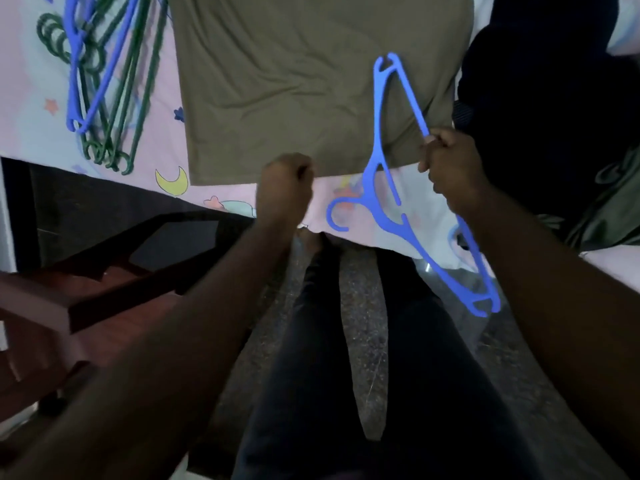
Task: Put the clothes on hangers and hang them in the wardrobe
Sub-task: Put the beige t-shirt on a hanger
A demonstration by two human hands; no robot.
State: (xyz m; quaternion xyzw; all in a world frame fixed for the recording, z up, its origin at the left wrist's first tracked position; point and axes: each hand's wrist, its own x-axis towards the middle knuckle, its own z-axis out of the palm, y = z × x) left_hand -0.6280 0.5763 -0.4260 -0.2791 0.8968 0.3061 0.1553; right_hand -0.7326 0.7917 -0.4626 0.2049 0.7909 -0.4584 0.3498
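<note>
Single view only, from a wide-angle camera worn on the person's head. It faces forward and steeply down, close over both forearms, which enter from the lower corners. The left hand [285,183] and right hand [446,157] sit near mid-frame. Beyond the hands lies the bed with its pink patterned sheet [31,98]; below them, nearest the lens, the person's dark-trousered legs [311,375] and the speckled stone floor [363,323]. Edges bend with lens distortion. No second view exists, so nothing is shared
</note>
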